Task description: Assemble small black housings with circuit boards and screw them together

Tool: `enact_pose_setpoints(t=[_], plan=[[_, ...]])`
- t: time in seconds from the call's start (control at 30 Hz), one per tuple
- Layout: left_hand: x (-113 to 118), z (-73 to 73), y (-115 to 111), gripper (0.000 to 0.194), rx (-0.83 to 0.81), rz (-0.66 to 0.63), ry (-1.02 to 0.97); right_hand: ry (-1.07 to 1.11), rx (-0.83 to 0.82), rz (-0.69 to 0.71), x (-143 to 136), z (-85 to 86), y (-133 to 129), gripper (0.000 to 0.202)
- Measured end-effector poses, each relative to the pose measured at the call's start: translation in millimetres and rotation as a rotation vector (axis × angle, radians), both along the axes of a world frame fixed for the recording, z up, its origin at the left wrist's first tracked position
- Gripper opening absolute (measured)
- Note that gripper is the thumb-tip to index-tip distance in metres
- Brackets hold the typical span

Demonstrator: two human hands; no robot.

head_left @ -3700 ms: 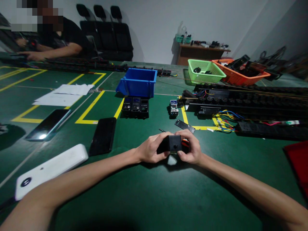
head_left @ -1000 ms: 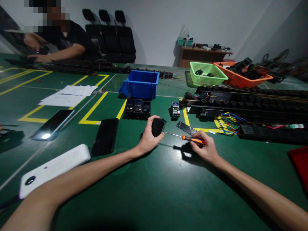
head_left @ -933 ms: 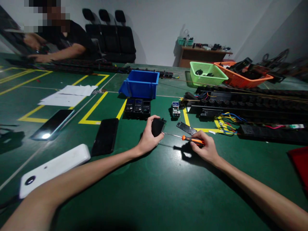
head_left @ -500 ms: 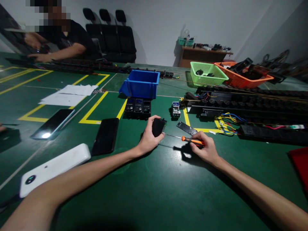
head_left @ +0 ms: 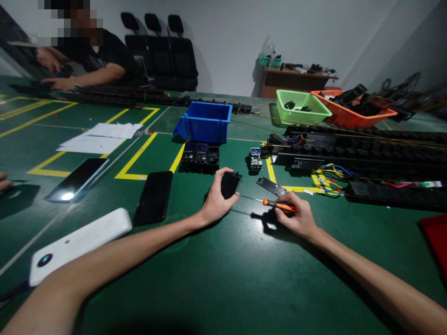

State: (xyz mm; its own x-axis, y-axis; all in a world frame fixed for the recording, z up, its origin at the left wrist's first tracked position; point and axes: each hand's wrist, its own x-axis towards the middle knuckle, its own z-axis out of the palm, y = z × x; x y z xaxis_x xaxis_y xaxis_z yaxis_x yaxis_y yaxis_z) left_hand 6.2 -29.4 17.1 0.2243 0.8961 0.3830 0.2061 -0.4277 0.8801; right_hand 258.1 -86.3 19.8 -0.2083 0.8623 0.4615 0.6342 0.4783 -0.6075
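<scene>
My left hand (head_left: 217,201) is closed around a small black case (head_left: 229,184) above the green table (head_left: 223,270). My right hand (head_left: 296,215) grips the orange and black handle of a screwdriver (head_left: 279,205). Its thin shaft points left, and the tip meets the case's lower right edge beside my left thumb. A flat black plate (head_left: 271,186) lies just beyond the screwdriver. Behind it stands a small electronic module (head_left: 255,159). Several black units (head_left: 200,157) sit together in front of a blue bin (head_left: 205,122).
Two phones (head_left: 153,197) (head_left: 77,180) and a white device (head_left: 80,244) lie to the left, near paper sheets (head_left: 99,138). Black rails with wires (head_left: 349,149), a green basket (head_left: 303,108) and an orange basket (head_left: 352,111) are at right. A person (head_left: 104,60) works back left.
The screwdriver and my right hand have shifted very slightly left. My left hand and the case look the same. At the far left, another hand has come further into view.
</scene>
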Motion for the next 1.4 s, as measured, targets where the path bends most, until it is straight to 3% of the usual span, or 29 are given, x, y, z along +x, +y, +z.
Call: enact_pose_setpoints(t=[0.33,1.4], plan=[[-0.5,-1.2,0.9,0.058,0.011,0.010,-0.004,0.027,-0.011,-0.053,-1.3,1.5,-1.1,0.011],[-0.6,-1.3,0.3,0.058,-0.004,0.026,0.010,-0.014,0.055,-0.046,-1.2,0.8,-1.0,0.011]])
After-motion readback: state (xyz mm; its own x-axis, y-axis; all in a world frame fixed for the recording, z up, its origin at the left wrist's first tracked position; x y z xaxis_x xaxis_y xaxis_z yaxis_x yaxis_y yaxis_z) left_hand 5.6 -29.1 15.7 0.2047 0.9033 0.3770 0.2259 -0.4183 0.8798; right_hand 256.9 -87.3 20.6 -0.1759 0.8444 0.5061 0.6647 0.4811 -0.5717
